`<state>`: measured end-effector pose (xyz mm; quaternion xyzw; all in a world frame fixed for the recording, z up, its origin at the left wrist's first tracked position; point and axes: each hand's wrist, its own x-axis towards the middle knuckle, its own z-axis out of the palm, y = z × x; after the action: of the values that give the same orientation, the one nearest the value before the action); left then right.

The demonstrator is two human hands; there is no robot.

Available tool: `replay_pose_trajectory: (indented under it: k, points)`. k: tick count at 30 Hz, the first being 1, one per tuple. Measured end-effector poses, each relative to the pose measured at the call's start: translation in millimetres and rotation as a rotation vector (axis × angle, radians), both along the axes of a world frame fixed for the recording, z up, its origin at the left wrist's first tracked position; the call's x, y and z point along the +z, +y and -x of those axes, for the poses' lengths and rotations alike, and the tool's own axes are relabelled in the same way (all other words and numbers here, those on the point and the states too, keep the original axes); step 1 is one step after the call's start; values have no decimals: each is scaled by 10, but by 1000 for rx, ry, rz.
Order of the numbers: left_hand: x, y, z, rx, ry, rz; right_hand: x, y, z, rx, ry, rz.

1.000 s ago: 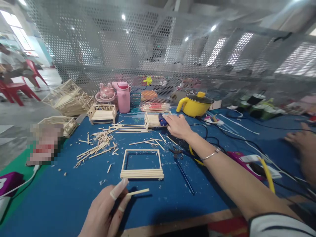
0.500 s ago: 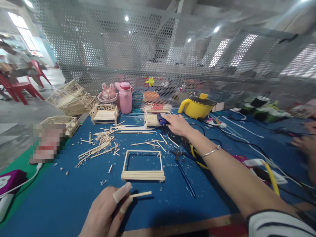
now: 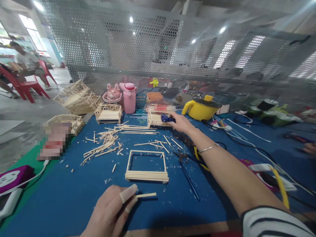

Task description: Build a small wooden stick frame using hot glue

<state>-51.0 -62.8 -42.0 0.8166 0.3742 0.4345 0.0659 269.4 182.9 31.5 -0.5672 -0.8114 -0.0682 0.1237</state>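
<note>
Between the thumb and finger of my left hand is a short wooden stick, its free end pointing right. White wraps cover two of that hand's digits. Just beyond lies a rectangular stick frame, with several sticks laid side by side along its near edge. My right hand reaches far forward, its fingers closed around a dark blue object whose kind I cannot make out. That object is at the right part of a small wooden stick bed, partly covering it.
Loose sticks and scraps lie left of centre. Pliers lie right of the frame. Another stick bed, a pink jug and a yellow pot stand along the perforated screen. Cables cross the right side.
My view has turned slightly left, so everything sits further right. My right hand's fingers have curled more around the dark blue object. My left hand keeps the stick.
</note>
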Motion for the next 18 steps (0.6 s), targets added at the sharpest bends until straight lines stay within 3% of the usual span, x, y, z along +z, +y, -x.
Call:
replay_pose_trajectory:
  k: [6, 9, 11, 14, 16, 18]
  points:
    - [22, 14, -31, -46, 4, -41, 118, -46, 12, -21, -44, 5]
    - [50, 28, -40, -29, 13, -73, 272, -276, 159, -32, -56, -36]
    - [89, 31, -36, -8, 25, -107, 362, -643, 308, 5, -23, -74]
    - [178, 30, -34, -10, 53, -154, 389, -1421, 519, 339, 152, 14]
    - [234, 37, -48, -47, 68, -155, 317, -1912, 599, 531, 216, 105]
    - [272, 54, -81, -109, 80, -146, 191, -2257, 623, 589, 310, 73]
